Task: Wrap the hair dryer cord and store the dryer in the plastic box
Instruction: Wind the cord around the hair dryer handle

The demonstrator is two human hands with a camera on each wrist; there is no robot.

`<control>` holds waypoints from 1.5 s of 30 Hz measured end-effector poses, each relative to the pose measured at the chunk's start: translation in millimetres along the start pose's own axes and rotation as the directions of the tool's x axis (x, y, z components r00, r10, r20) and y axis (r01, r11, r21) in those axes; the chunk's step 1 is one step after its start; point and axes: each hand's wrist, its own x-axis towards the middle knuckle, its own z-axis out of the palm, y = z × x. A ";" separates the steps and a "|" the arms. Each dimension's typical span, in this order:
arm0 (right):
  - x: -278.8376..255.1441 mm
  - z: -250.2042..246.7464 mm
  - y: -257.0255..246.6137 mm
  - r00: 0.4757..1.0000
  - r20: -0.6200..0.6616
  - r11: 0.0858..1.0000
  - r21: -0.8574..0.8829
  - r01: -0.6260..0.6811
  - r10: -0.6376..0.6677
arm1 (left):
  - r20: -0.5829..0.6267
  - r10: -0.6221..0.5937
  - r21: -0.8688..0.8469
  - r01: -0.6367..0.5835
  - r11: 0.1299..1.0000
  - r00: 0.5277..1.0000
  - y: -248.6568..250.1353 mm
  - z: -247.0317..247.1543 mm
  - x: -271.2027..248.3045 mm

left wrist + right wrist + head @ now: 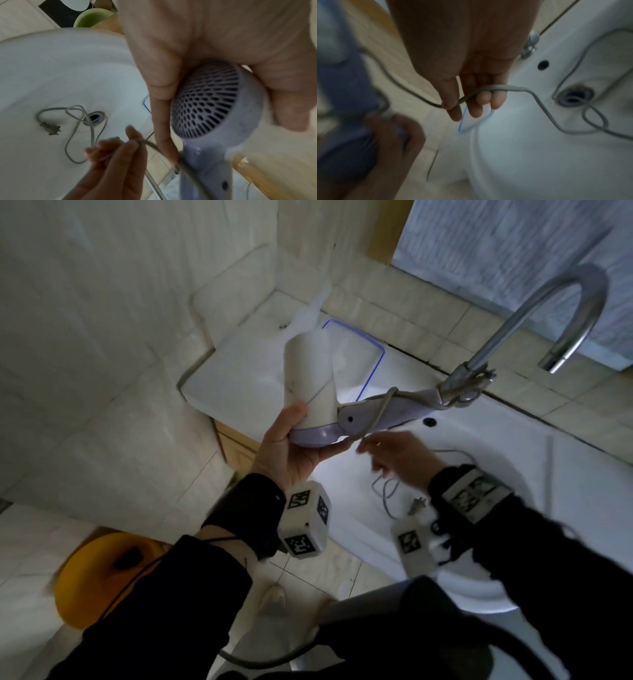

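Note:
My left hand grips the white and lilac hair dryer by its barrel, above the sink's left rim. In the left wrist view its rear grille faces the camera. The folded handle points right, with one turn of grey cord round it. My right hand pinches the cord just below the handle. The rest of the cord and the plug lie loose in the basin. The clear plastic box with a blue rim sits behind the dryer, partly hidden by it.
A white sink with a drain lies below my hands, and a curved metal tap stands at its back. A white appliance is left of the box. On the floor is a yellow basin.

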 end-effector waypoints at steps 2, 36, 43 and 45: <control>-4.9 22.9 -2.2 0.999 0.047 1.000 -0.002 0.023 -0.023 | -0.080 0.040 0.033 -0.037 0.999 0.996 -3.5 4.2 -0.5; -37.5 -55.2 -60.3 0.961 0.271 0.745 -0.631 0.218 -0.052 | 0.043 -0.053 0.595 0.017 0.803 0.998 18.1 -0.7 -3.1; -30.4 -57.3 -54.1 0.967 0.247 0.593 -0.770 0.234 -0.061 | 0.094 -0.030 0.625 -0.036 0.780 0.995 27.4 0.6 3.5; -28.7 -54.4 -46.6 0.970 0.242 0.556 -0.802 0.217 -0.030 | 0.108 0.011 0.674 -0.081 0.734 0.994 31.7 3.7 4.5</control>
